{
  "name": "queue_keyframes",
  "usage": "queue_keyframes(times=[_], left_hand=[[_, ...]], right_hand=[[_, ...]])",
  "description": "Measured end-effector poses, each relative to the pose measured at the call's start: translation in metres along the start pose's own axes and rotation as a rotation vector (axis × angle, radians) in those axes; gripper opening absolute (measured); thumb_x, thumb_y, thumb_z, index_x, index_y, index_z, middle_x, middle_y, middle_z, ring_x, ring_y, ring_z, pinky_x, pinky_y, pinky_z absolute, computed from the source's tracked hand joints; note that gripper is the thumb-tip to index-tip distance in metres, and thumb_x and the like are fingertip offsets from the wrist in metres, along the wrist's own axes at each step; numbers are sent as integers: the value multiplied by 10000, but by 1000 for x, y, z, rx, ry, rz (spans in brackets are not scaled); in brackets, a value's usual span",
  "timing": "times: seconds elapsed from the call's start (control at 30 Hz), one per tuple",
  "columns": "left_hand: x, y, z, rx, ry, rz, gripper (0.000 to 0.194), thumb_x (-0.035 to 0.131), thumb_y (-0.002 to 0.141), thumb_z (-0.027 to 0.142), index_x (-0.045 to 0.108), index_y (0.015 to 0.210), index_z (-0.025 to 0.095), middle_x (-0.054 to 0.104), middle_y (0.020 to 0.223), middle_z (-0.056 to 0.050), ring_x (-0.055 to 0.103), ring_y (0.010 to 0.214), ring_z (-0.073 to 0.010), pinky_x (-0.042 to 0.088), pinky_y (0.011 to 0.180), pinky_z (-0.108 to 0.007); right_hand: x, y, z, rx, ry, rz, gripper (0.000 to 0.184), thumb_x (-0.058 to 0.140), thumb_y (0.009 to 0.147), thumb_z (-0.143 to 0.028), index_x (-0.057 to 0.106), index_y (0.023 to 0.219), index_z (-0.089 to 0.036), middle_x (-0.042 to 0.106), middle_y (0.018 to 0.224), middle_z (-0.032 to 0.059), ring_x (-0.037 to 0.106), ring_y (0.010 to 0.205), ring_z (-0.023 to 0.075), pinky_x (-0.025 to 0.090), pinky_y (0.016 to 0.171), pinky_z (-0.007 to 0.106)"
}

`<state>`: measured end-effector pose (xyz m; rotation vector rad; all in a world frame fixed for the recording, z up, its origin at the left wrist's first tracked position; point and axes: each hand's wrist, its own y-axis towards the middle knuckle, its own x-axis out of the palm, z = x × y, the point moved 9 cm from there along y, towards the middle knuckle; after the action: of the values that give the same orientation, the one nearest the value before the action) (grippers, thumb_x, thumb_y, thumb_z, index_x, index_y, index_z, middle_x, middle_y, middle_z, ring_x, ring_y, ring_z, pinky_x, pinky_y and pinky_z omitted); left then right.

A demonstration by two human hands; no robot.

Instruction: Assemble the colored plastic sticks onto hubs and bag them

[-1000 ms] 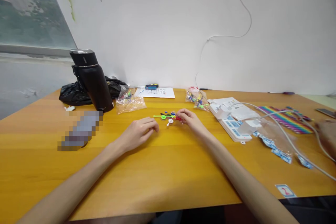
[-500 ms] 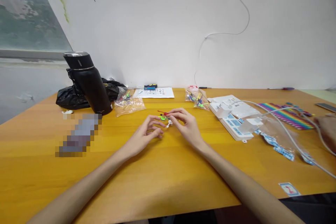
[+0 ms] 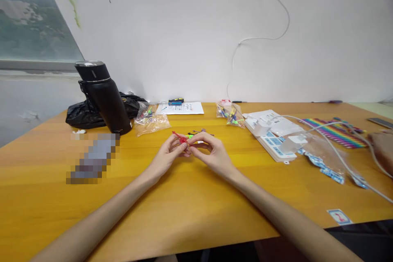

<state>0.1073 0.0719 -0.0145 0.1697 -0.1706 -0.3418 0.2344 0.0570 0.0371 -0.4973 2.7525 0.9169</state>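
Observation:
My left hand (image 3: 166,157) is closed, with thumb and fingers pinching a small red plastic piece (image 3: 183,140) that has an arrow-like end pointing up and left. Against the right side of this piece, my right hand (image 3: 216,153) pinches thumb and fingertips together. A thin yellowish bit shows between the fingertips, too small to name. Just behind my hands lie small loose plastic pieces (image 3: 190,135), green, white and dark, partly covered by my right fingers.
A black bottle (image 3: 106,102) stands left, near a blurred flat object (image 3: 95,157). Bags of coloured pieces (image 3: 150,123) (image 3: 230,114) and a screwdriver (image 3: 176,101) lie at the back. On the right are a power strip (image 3: 276,149), cables, a rainbow-coloured set (image 3: 337,133) and another person's hand (image 3: 382,147).
My right hand has brought the red piece left and toward me. My left fingers, apart before, have closed on it, and the hands now meet. Loose pieces behind show more.

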Motion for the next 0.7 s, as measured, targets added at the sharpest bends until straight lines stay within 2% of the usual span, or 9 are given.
queue_keyframes(times=[0.13,0.2,0.3,0.43,0.5,0.6,0.7], left_hand=[[6,-6,22,146,415,-57,227,630,953,378,596,1100,207,701,1011,-45,675,908,-185,523,888,-328],[10,-10,32,205,581,-76,194,617,961,357,606,1086,209,711,983,-42,679,903,-192,515,882,-327],[14,-13,40,246,672,-82,149,601,969,343,605,1024,205,727,934,-34,693,861,-190,522,830,-308],[15,-13,42,237,642,-84,177,613,959,373,622,1024,208,763,895,-34,719,834,-202,537,807,-315],[15,-12,39,192,542,-100,198,629,948,379,639,1031,199,772,902,-46,730,848,-213,548,826,-331],[18,-11,32,105,350,-162,230,652,937,369,657,1060,175,769,961,-77,734,917,-229,549,888,-353],[18,-10,28,86,276,-174,231,658,935,351,665,1069,164,758,980,-86,724,952,-233,531,937,-372]], right_hand=[[-1,-1,11,101,45,20,185,660,930,-296,655,1095,-213,655,1064,48,639,1000,167,546,897,304],[4,-2,17,139,31,-39,284,672,923,-322,630,1187,-223,654,1055,46,633,980,168,535,881,301],[12,-6,26,224,42,-136,363,663,930,-369,595,1259,-231,658,962,29,637,853,157,523,817,296],[16,-9,32,308,147,-168,367,641,940,-399,583,1260,-229,636,840,-1,627,750,148,512,766,291],[16,-8,31,317,203,-180,362,651,933,-403,593,1244,-228,605,775,-21,612,717,142,504,742,282],[18,-6,28,326,274,-233,302,654,933,-408,638,1162,-212,608,798,-12,583,690,123,486,698,261],[20,-7,26,342,292,-281,287,622,959,-391,633,1182,-210,604,766,-17,565,679,116,473,684,251]])
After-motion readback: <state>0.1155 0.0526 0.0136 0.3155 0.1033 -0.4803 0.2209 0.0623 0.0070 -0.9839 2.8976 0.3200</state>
